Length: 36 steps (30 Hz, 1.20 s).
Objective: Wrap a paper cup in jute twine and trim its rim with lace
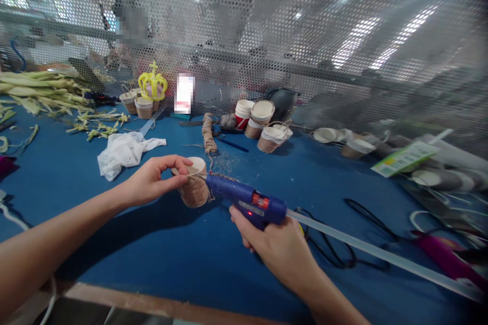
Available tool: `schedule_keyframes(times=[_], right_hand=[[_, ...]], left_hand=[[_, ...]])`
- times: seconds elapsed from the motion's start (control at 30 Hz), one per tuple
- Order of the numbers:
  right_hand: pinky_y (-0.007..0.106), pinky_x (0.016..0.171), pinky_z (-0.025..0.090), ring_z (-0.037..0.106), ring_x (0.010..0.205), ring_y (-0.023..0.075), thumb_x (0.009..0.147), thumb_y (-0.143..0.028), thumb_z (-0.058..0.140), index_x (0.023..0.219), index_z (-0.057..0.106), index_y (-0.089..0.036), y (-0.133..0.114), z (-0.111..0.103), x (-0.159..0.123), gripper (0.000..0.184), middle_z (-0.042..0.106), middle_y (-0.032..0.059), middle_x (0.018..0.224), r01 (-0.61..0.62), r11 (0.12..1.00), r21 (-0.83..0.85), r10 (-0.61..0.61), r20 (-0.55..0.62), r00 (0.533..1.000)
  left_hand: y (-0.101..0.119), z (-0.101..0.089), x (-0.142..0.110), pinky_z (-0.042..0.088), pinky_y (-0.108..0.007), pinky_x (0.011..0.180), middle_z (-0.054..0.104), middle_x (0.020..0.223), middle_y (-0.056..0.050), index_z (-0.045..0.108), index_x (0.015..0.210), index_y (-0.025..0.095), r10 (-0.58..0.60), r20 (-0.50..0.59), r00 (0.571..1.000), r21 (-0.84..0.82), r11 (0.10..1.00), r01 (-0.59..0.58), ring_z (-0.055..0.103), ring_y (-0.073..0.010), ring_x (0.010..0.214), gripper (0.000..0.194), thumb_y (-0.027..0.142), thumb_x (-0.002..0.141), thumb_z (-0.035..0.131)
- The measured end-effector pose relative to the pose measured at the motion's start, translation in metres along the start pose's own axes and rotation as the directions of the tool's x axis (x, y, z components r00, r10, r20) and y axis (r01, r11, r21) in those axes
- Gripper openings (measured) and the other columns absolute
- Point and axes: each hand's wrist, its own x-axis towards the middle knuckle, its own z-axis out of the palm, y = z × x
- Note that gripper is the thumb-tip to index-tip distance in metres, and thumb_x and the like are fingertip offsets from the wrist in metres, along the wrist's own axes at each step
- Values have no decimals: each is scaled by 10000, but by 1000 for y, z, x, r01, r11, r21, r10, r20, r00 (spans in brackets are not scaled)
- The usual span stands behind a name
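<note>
My right hand (272, 236) is wrapped round the grip of a blue hot glue gun (244, 198), whose small red light is lit. A long clear glue stick (362, 244) sticks out of its back end. The gun's nozzle points left, at the upper side of a paper cup (193, 193) wrapped in brown twine. My left hand (152, 179) pinches the cup near its rim with thumb and fingers. From the cup a strand of twine runs back to a twine bundle (208, 133) behind it. Whether the nozzle touches the cup I cannot tell.
A crumpled white cloth (124, 153) lies left of the cup. Several twine-wrapped cups (269, 138) stand at the back, by a metal mesh screen (229, 20). Pale dried leaves (41, 89) and a yellow crown (153, 84) sit at back left. A black cord (335, 259) lies at right.
</note>
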Motion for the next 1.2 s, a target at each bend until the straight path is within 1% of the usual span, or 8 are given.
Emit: schedule_keyframes(times=[0.13, 0.4, 0.47, 0.57, 0.63, 0.87, 1.0, 1.2], right_hand=[[268, 433, 436, 552, 407, 157, 785, -318, 506, 652, 676, -234, 1, -1, 1, 232, 566, 2, 404, 43, 994, -98, -46, -26, 999], [232, 408, 462, 541, 351, 128, 797, -354, 490, 572, 597, -171, -7, -2, 4, 309, 555, -5, 399, -111, 992, -63, 105, -88, 991], [231, 405, 459, 528, 336, 123, 796, -346, 483, 580, 604, -164, -8, -2, 4, 307, 544, -8, 388, -90, 992, -83, 83, -87, 993], [259, 467, 476, 549, 380, 136, 759, -302, 508, 615, 652, -173, -4, -3, 4, 241, 575, 3, 427, 24, 990, -141, -29, -38, 999], [275, 501, 482, 565, 411, 147, 753, -287, 504, 632, 668, -184, 0, -3, 3, 229, 588, 9, 449, 58, 987, -150, -61, -16, 998], [232, 440, 472, 541, 362, 121, 817, -331, 466, 572, 583, -184, -2, -3, 2, 309, 559, -9, 412, -51, 990, -128, 42, -73, 996], [225, 440, 472, 536, 359, 117, 798, -328, 491, 570, 572, -182, -6, -4, 4, 283, 551, -16, 407, -55, 994, -96, 48, -78, 996], [217, 399, 462, 529, 339, 118, 777, -344, 519, 533, 562, -184, -8, -4, 2, 295, 538, -20, 383, -145, 989, -13, 143, -101, 985]], left_hand=[[0, -1, 1, 392, -385, 910, 637, 1000, -114, 516, 740, 155, -1, 14, 1000, -11, 1000, 1, 507, -250, 1121, 169, 292, 839, 503], [0, -4, 2, 369, -386, 921, 616, 1029, -140, 505, 731, 145, -15, 38, 999, -51, 999, 17, 501, -250, 1121, 144, 246, 835, 501], [0, -4, 1, 369, -380, 922, 612, 1042, -142, 505, 732, 143, -17, 48, 999, -60, 998, 20, 499, -246, 1124, 143, 240, 837, 498], [-1, -5, 1, 368, -374, 923, 611, 1043, -140, 509, 741, 142, -16, 58, 998, -62, 998, 19, 494, -244, 1127, 141, 242, 839, 497], [-1, -6, 1, 370, -369, 920, 611, 1040, -140, 508, 737, 143, -13, 64, 998, -64, 998, 17, 489, -244, 1130, 146, 246, 840, 496], [0, -8, 2, 371, -365, 917, 605, 1035, -128, 506, 747, 146, 5, 97, 995, -55, 998, 1, 495, -237, 1100, 139, 251, 839, 503], [-1, -11, 2, 378, -363, 907, 600, 1052, -122, 509, 760, 148, 7, 133, 991, -60, 998, 1, 507, -236, 1077, 148, 272, 840, 508], [-3, -14, 4, 383, -353, 897, 586, 1079, -130, 515, 772, 143, -26, 132, 991, -57, 998, 34, 518, -231, 1060, 189, 318, 841, 508]])
